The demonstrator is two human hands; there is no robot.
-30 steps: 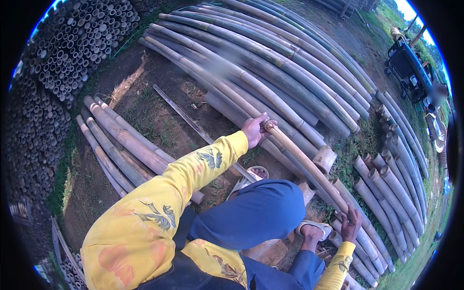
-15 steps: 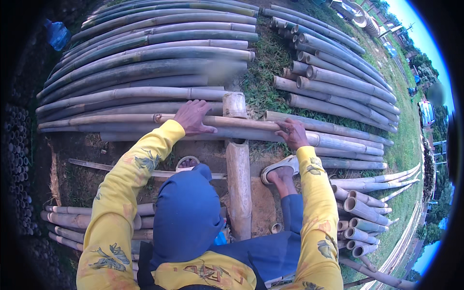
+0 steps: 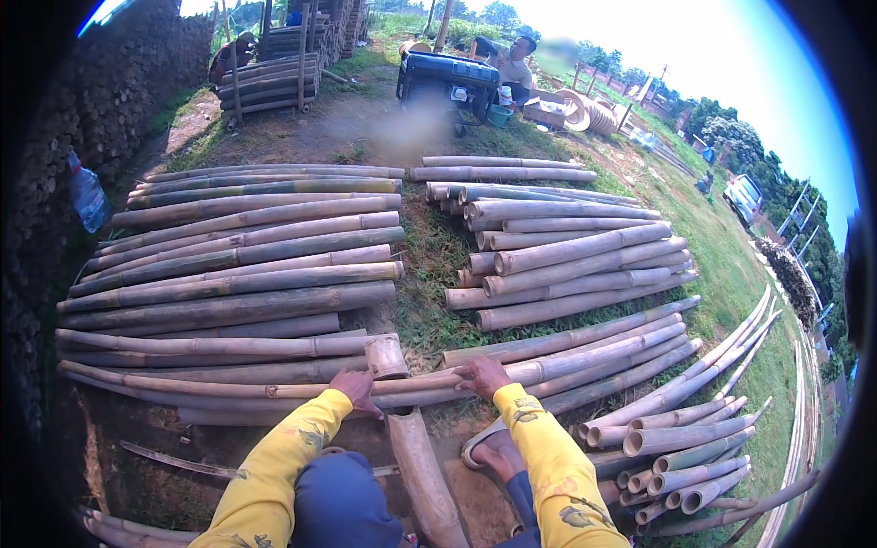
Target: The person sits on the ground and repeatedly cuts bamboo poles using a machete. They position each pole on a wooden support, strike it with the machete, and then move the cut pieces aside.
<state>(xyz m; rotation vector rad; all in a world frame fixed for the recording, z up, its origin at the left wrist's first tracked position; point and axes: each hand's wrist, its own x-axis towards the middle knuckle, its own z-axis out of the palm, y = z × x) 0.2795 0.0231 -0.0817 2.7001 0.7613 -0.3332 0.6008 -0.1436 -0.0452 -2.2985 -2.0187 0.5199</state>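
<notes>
A long thin bamboo pole (image 3: 228,387) lies crosswise in front of me. My left hand (image 3: 356,391) is closed over it, just left of a short upright bamboo piece (image 3: 387,356), thumb on the near side. Farther right, near the pole's right end, my right hand (image 3: 484,376) grips it from above; its fingertips are partly hidden. A thicker bamboo log (image 3: 425,475) with an open far end runs from below the pole toward me, between my legs. Other poles lie close behind and under the held one.
Rows of bamboo poles lie left (image 3: 237,237) and right (image 3: 585,247), with grass between. Another bamboo pile (image 3: 694,457) is at near right. A generator (image 3: 448,82) stands at the back, a person (image 3: 516,68) beside it. A plastic bottle (image 3: 89,194) is at far left.
My view has tilted upward, bringing the generator and yard into sight. Both hands stay on the pole; the left one now sits closer to the upright bamboo piece.
</notes>
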